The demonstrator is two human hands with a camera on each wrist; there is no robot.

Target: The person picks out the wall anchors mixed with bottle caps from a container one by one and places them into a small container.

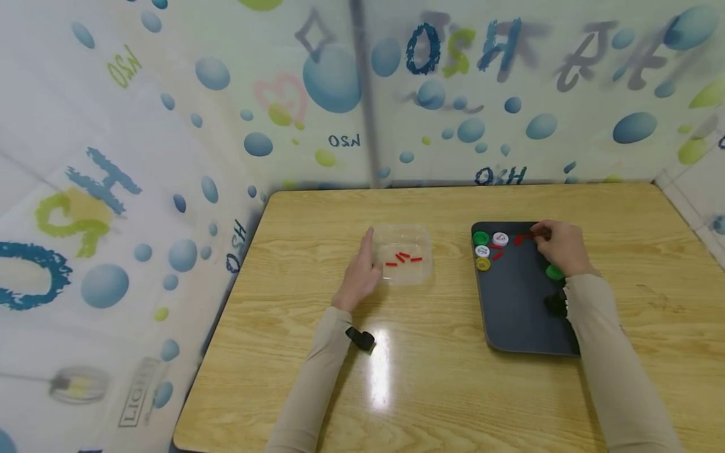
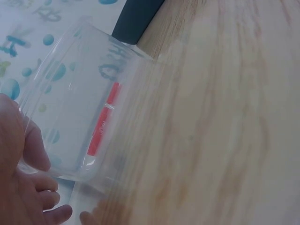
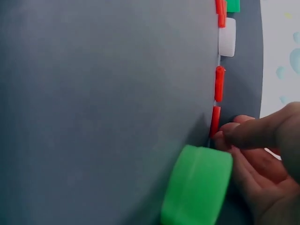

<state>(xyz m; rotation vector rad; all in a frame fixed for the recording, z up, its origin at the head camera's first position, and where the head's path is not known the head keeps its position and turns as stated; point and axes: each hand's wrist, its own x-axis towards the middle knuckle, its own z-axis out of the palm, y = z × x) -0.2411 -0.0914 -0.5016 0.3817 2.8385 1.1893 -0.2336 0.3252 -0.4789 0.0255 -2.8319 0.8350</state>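
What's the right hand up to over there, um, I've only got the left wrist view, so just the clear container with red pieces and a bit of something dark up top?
Observer: The right hand pinches a red piece at the far side of the dark tray.
Operator: Okay, and how many red pieces lie in the clear container? I make out two.
Observer: The head view shows four.
Operator: Got it. Is there anything yellow on that tray?
Observer: Yes, one yellow cap, by the tray's left edge.
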